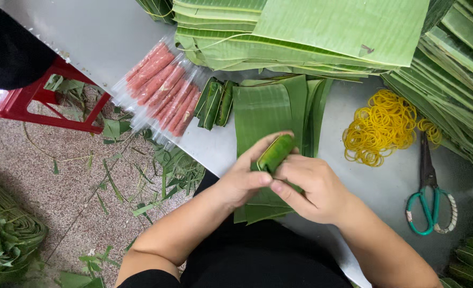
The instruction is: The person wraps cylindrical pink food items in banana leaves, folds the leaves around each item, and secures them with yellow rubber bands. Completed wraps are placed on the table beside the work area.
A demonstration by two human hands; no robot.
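My left hand (241, 178) and my right hand (313, 186) together grip a small roll wrapped in green banana leaf (275, 153), held just above a stack of cut leaf pieces (263, 109) on the metal table (386, 186). Thumbs and fingers of both hands press on the roll's near end. Left of the stack lie a few finished leaf-wrapped rolls (215, 102) and several pink sausage sticks in clear plastic (161, 88).
A pile of yellow rubber bands (380, 125) and green-handled scissors (428, 197) lie at the right. Large banana leaves (343, 26) cover the table's far side. A red plastic stool (33, 101) and leaf scraps (7, 229) are on the floor at left.
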